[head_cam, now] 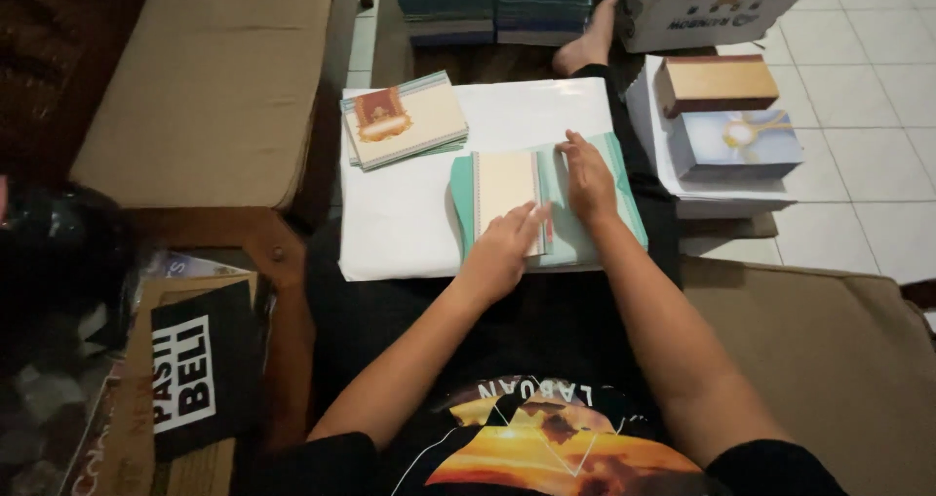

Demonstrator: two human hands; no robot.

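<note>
Left hand: fingers together, laid flat on lower right edge of cream card, pressing, not clamped. Right hand: fingers slightly apart, tips flat on teal paper just right of card, gripping nothing. Cream card rectangular, matte, striped along left edge, lying atop unfolded teal sheet of thin smooth paper, between the two hands. Beneath, broad white board, flat and smooth, resting across lap. Upper left on board, well apart from fingers, small fanned stack of cards, cream with orange-red ornament. Right of board, white paper pile carrying brown box and pale blue box. Beyond, teal stacks and white carton.
</note>
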